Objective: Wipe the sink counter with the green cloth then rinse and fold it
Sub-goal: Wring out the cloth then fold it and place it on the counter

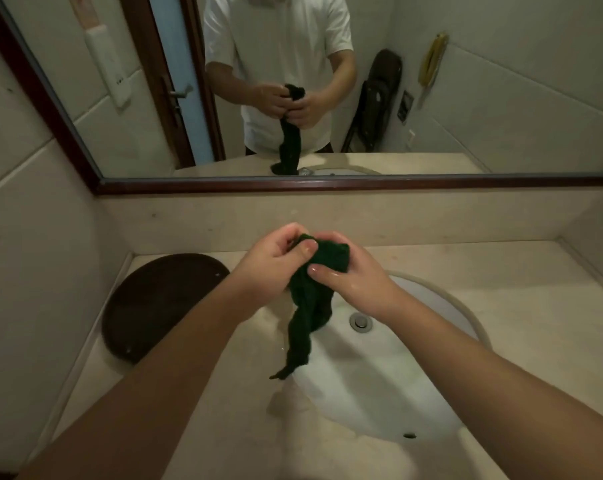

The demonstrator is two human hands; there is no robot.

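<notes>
Our left hand [275,261] and right hand [348,282] both gripped the cloth [310,306] closed-fisted over the sink [379,393], wet and twisted; we judged rinsing done, folding left.

Both bare forearms reach forward and converge toward the middle of the view; the left hand [270,261] is curled closed, knuckles up, thumb pressed across toward the right, pinching the upper end of the green cloth [310,299]; the right hand [353,282] is clamped on the same bunch from the other side, thumb lying flat across it, skin glistening wet; the two hands sit touching or nearly so, wrists bent slightly inward.
</notes>
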